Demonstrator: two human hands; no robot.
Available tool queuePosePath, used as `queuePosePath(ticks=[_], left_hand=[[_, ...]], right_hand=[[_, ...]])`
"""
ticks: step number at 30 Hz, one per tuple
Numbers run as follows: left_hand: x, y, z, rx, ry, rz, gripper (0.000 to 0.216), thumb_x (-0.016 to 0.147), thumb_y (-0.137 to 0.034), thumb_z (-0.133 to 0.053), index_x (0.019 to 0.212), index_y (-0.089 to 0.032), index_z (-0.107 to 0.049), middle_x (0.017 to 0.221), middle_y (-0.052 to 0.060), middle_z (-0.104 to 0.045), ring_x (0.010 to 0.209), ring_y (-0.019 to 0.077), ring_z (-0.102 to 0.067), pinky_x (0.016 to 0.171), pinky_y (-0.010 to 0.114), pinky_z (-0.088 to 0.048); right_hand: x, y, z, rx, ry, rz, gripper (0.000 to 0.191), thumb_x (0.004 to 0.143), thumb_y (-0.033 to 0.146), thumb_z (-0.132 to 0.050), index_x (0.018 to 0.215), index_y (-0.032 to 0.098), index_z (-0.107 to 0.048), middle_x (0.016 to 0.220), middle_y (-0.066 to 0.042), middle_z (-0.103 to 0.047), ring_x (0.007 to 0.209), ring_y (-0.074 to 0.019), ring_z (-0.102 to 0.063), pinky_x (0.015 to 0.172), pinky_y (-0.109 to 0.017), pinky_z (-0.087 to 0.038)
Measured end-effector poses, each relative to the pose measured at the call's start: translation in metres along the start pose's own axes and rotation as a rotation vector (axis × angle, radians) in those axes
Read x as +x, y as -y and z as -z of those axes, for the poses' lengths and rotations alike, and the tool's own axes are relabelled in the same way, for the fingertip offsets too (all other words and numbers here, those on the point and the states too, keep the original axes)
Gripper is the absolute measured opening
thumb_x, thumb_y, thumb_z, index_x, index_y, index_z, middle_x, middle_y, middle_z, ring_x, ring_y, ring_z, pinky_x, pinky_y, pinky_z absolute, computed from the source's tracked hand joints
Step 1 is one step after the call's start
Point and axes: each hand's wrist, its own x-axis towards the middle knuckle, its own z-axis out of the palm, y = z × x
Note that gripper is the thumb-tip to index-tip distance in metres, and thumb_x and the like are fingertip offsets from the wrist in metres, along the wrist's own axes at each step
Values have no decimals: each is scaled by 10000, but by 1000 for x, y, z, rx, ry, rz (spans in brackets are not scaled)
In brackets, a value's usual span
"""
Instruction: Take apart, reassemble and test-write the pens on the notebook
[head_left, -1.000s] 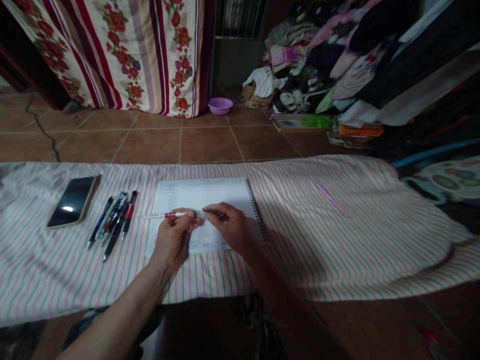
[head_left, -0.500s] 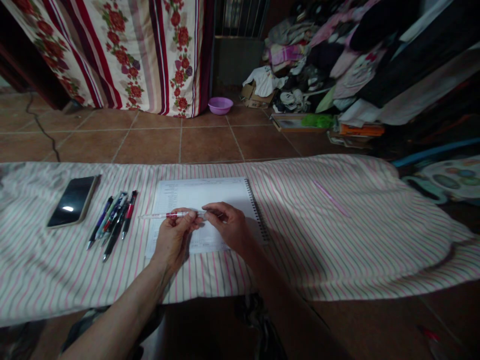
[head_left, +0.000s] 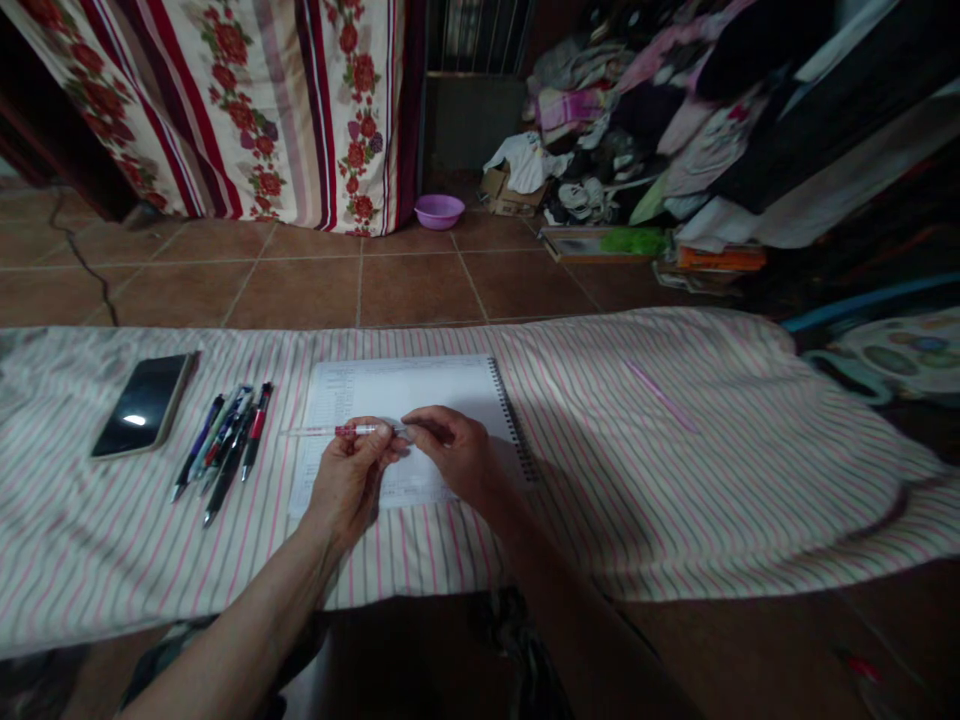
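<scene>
A slim pen with a clear barrel and a red section lies level across my fingers, above the page. My left hand is closed around its middle, thumb on top. At the pen's right end the thumb and fingertips of my right hand are pinched together; the fingers partly hide that end. Beneath both hands is an open spiral notebook with printed lines along its left side. Several pens lie in a loose bunch to the left of the notebook.
A phone rests at the left on the striped cloth. Toward the right lies a thin pink stick-like piece. Beyond the cloth, a purple basin and a heap of clothes are on the tiled floor.
Both hands keep almost the same pose around the pen. The right fingertips have shifted very slightly left, and the view has moved a little.
</scene>
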Motion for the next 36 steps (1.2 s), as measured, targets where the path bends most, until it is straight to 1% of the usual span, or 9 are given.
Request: queuePosePath(ticks=[4, 7, 9, 15, 24, 29, 31, 34, 36], left_hand=[[1, 1, 0, -17, 6, 12, 247, 547, -186, -795, 664, -112, -590, 562, 39, -656, 567, 101, -611, 562, 158, -485], [2, 3, 2, -27, 2, 21, 232, 579, -177, -779, 695, -125, -585, 573, 35, -659, 579, 111, -623, 578, 171, -498], [2, 3, 3, -31, 3, 24, 217, 600, -160, -765, 712, -130, -581, 578, 33, -660, 578, 111, -626, 573, 170, -500], [2, 2, 2, -39, -13, 30, 187, 625, -103, -732, 732, -131, -581, 583, 27, -658, 576, 112, -631, 545, 162, -497], [4, 6, 5, -1, 30, -13, 241, 591, -158, -767, 754, -142, -591, 555, 3, -642, 566, 98, -609, 574, 170, -484], [4, 7, 5, 2, 57, -28, 250, 575, -183, -777, 745, -139, -599, 568, 10, -648, 571, 94, -599, 578, 171, -469], [4, 7, 5, -2, 46, -27, 255, 565, -183, -783, 737, -136, -601, 557, 8, -644, 560, 88, -593, 579, 165, -464], [4, 6, 5, -16, 37, -18, 263, 551, -181, -791, 726, -134, -601, 548, 4, -638, 551, 82, -586, 576, 161, -461], [4, 6, 5, -16, 38, -10, 265, 547, -181, -793, 721, -131, -601, 555, 5, -638, 559, 85, -588, 574, 163, -462]], right_hand=[[-1, -1, -1, 11, 6, -41, 124, 754, 221, -559, 816, 196, -664, 706, 2, -668, 633, -114, -614, 610, -209, -477], [-1, -1, -2, 11, 1, -77, 129, 755, 243, -554, 801, 194, -664, 621, 18, -632, 556, -102, -579, 543, -197, -455], [-1, 0, -2, 4, -9, -81, 132, 753, 250, -554, 788, 189, -665, 593, 21, -617, 534, -100, -568, 526, -194, -447], [-1, 1, -4, 13, -22, -70, 133, 750, 243, -556, 788, 182, -668, 664, -1, -658, 583, -109, -599, 555, -199, -465], [-2, 3, -6, 62, -33, -92, 113, 744, 236, -564, 801, 191, -650, 636, 10, -657, 550, -107, -606, 529, -195, -477], [-2, 1, -7, 65, -23, -85, 98, 753, 237, -557, 760, 194, -645, 627, 13, -653, 579, -111, -620, 561, -200, -490], [-2, -1, -7, 91, -15, -92, 97, 740, 233, -573, 785, 195, -650, 649, 9, -665, 599, -119, -631, 569, -208, -498], [-3, -5, -8, 108, -18, -95, 144, 720, 210, -591, 850, 206, -651, 717, 0, -688, 658, -136, -653, 610, -230, -516], [-3, -7, -9, 99, -20, -87, 148, 721, 197, -584, 853, 209, -651, 741, -5, -696, 687, -143, -661, 641, -243, -522]])
